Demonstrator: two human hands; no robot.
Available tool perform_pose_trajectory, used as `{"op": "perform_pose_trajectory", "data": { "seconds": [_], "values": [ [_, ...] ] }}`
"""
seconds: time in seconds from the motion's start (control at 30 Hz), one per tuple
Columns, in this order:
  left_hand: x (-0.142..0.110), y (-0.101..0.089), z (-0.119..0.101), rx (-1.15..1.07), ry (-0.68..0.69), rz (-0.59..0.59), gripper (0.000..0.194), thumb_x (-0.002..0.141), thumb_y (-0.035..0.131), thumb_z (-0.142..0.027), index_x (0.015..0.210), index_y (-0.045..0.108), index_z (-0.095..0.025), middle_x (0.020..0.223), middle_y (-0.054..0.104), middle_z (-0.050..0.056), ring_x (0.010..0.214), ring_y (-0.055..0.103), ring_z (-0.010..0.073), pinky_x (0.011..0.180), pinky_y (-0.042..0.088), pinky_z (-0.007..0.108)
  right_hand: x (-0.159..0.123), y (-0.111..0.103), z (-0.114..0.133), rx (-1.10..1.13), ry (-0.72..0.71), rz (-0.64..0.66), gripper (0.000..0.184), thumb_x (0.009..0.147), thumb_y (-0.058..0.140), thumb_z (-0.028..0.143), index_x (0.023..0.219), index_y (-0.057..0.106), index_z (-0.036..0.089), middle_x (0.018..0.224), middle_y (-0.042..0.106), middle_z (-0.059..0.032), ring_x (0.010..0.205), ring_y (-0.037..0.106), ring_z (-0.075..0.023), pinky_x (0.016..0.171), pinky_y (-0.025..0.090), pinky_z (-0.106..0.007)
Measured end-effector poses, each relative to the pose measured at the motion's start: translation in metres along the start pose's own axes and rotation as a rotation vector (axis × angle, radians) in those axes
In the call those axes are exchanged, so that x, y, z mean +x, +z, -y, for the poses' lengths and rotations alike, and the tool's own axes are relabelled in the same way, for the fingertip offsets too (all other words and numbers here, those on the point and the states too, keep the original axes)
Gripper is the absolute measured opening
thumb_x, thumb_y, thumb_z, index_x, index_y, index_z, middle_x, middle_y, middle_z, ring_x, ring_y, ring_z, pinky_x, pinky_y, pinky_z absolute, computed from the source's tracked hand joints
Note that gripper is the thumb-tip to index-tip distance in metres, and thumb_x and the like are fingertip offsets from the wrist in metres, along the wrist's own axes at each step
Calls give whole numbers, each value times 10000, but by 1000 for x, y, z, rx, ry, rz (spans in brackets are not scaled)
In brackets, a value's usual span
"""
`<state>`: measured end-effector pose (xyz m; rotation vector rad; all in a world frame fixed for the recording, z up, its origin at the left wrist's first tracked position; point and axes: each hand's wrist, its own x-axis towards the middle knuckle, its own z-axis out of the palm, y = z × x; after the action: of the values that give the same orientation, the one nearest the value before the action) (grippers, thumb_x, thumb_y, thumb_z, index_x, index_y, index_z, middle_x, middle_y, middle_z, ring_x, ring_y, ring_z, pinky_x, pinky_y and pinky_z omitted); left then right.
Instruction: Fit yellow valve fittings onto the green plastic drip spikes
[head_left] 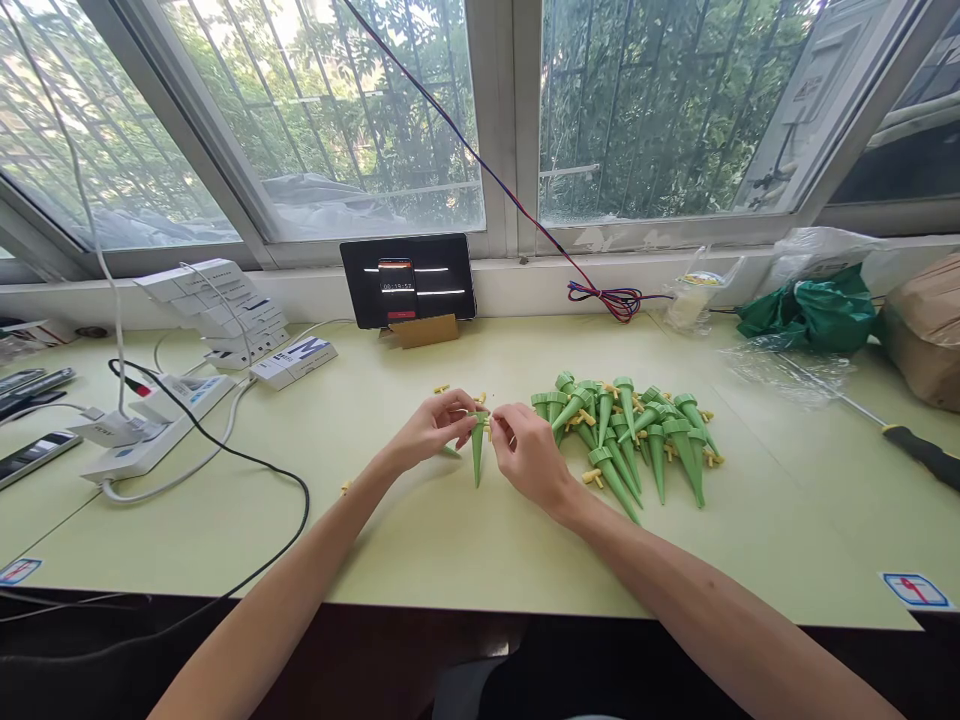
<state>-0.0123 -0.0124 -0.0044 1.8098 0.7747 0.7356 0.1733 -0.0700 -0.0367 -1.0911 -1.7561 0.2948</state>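
My left hand [429,430] is closed around the top of a green watering spike [478,458], which hangs point down over the table. My right hand [531,452] is pinched beside the same spike's top. A bit of a yellow valve [487,428] shows between the hands; most of what the right fingers grip is hidden. Under my left hand, part of another green piece [450,452] lies on the table. Just right of my right hand is a heap of green watering spikes [606,410], many with yellow valves.
A tablet [409,282] showing a timer leans at the back on a cardboard stand [420,332]. Left are a power strip [161,430], cables, stacked white boxes [225,310] and a phone [34,458]. Right are a screwdriver [922,455], a green bag [814,312] and a wrapped parcel [926,325].
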Motion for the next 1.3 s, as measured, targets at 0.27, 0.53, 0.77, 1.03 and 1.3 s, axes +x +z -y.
{"op": "perform_pose_trajectory", "data": {
  "seconds": [0.27, 0.53, 0.77, 1.03, 1.3],
  "values": [
    [1, -2, 3, -57, 16, -32, 256, 888, 668, -423, 934, 589, -185, 847, 631, 28, 626, 521, 104, 609, 494, 276, 0, 0, 1, 4, 7, 4, 149, 964, 457, 147, 888, 575, 197, 818, 598, -48, 729, 558, -178, 675, 453, -289],
    [2, -4, 5, -71, 27, -90, 261, 889, 666, -426, 978, 612, -187, 891, 644, 44, 661, 520, 112, 605, 482, 268, -1, -1, 1, 0, 12, 5, 153, 962, 452, 147, 874, 569, 192, 801, 576, -44, 707, 538, -175, 659, 435, -287],
    [2, -6, 5, -93, 19, -176, 260, 877, 679, -425, 976, 617, -193, 816, 592, 7, 598, 504, 93, 578, 456, 246, 0, 0, 1, 5, 11, 5, 147, 962, 457, 150, 876, 568, 195, 799, 573, -41, 696, 538, -172, 655, 435, -284],
    [3, -5, 5, -134, 6, -183, 273, 864, 680, -440, 965, 621, -193, 835, 616, 26, 606, 537, 109, 560, 469, 257, -1, 0, 0, 1, 1, -52, 157, 979, 436, 149, 921, 573, 198, 851, 587, -57, 728, 549, -183, 686, 441, -293],
    [3, -6, 7, -158, 11, -190, 279, 860, 687, -442, 962, 637, -187, 830, 626, 34, 612, 553, 118, 543, 457, 255, -1, 0, 0, -14, 10, -74, 169, 988, 421, 157, 917, 567, 205, 866, 589, -60, 742, 548, -190, 707, 446, -296]
  ]
}}
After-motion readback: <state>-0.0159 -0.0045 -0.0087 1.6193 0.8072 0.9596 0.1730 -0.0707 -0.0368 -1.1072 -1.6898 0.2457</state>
